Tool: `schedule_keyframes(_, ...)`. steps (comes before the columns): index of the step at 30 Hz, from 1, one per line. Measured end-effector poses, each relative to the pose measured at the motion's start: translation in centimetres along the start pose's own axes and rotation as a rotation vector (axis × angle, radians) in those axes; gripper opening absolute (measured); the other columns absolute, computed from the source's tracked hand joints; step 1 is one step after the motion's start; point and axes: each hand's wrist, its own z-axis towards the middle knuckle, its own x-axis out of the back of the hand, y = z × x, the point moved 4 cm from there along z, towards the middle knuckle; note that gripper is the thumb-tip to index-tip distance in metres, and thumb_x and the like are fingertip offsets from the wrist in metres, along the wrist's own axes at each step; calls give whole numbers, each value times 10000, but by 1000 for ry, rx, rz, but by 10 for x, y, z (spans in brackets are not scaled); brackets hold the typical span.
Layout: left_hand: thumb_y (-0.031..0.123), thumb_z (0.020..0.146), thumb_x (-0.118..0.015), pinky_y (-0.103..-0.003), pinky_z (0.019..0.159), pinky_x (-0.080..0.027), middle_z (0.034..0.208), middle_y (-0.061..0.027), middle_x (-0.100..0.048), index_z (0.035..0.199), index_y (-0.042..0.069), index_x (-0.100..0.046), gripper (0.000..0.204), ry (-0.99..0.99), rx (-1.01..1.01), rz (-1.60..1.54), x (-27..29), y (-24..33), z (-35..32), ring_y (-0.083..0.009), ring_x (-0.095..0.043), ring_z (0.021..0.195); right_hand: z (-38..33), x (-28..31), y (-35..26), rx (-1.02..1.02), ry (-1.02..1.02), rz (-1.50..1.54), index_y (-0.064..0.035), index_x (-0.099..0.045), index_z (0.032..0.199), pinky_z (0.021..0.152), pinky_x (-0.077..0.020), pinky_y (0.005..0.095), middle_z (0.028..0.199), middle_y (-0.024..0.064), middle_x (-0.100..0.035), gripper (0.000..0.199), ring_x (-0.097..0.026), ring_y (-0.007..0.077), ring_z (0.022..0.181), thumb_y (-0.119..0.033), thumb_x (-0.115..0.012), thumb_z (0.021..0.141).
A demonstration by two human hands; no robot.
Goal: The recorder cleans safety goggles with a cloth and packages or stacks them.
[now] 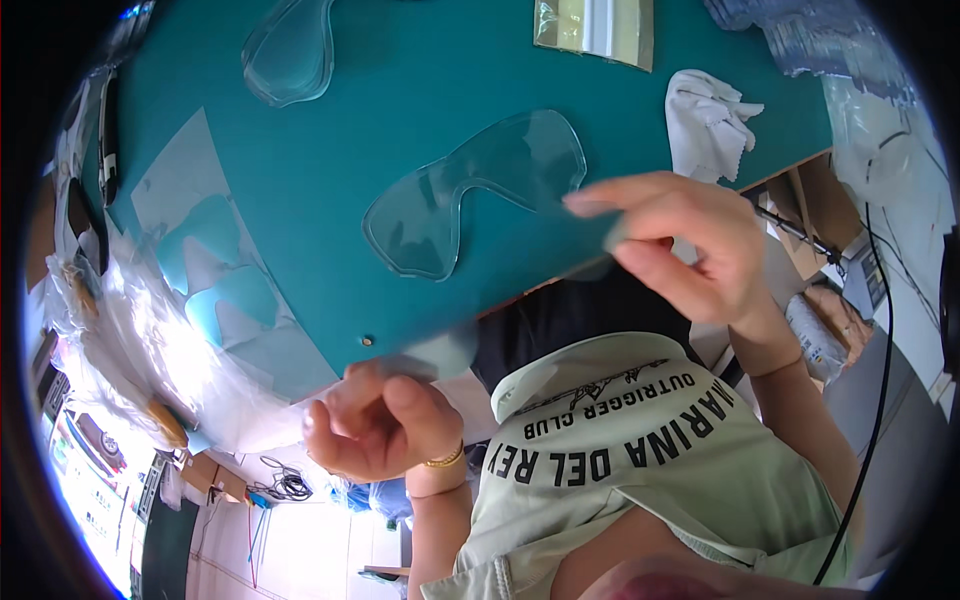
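Observation:
A clear goggle lens [470, 195] lies flat on the teal mat [400, 110] in front of me. My right hand [690, 245] hovers at the lens's right end, thumb and forefinger pinched on one end of a thin transparent film [450, 350]. The film stretches along the mat's near edge to my left hand [380, 420]. That hand is curled shut on the film's other end, below the edge of the mat. A gold bracelet sits on my left wrist.
A second clear lens [290, 50] lies at the far left of the mat. Peeled film sheets [200, 240] and crumpled plastic bags [130, 340] crowd the left side. A white cloth [705, 120] sits far right, a clear box [595, 30] at the back.

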Motion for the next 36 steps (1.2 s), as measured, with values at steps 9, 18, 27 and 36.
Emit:
schedule_keyframes(9,56,923,-659,-273,629,-461,793,-70,-613,1406,35,-304,599,-79,86,-49,0,-2,-3,-111,-509,599,9,-7,3,-3,114,-345,-12,-600,869,443,-357,213,1238,115,-686,44,-421,66,471,-6,-634,897)
schedule_keyframes(18,-43,908,-638,-181,493,-430,760,-70,-642,1351,-35,-426,491,-123,412,-36,-42,-4,31,-63,-531,540,10,-2,15,-376,146,-47,-7,-649,909,512,-318,184,716,-36,-562,163,-432,10,584,-156,-632,973)
schedule_keyframes(27,-11,912,-654,-145,465,-367,789,-45,-653,1336,-6,-469,462,-178,438,5,-44,-22,30,-22,-517,538,14,-9,21,-396,110,-114,9,-667,882,528,-301,193,671,-41,-567,191,-419,10,598,-164,-653,961)
schedule_keyframes(36,-6,912,-660,-141,475,-351,802,-42,-652,1355,5,-462,486,-164,449,10,-46,-25,32,-10,-502,544,16,-9,21,-400,97,-125,11,-668,878,530,-299,197,659,-39,-566,194,-420,12,595,-167,-659,954)
